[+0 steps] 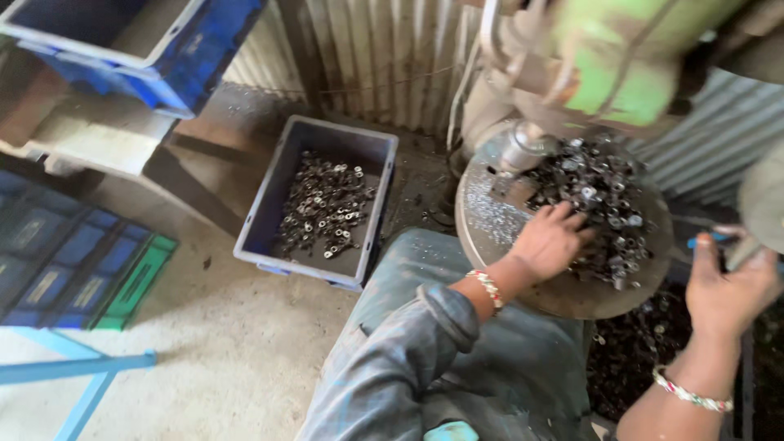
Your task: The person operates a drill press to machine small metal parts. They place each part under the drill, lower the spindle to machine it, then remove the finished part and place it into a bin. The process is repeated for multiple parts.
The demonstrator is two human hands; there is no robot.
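My left hand rests palm down on a round metal machine table, fingers spread into a heap of small dark metal nuts. A beaded bracelet sits on that wrist. My right hand is raised at the right edge, fingers curled around a grey lever handle that runs up out of view. A green drilling machine stands over the table, its spindle just above the plate.
A grey plastic bin with several shiny metal nuts stands on the floor to the left. Blue crates lie at far left, another blue crate at top. Corrugated sheet wall behind. Dark nuts pile below the table.
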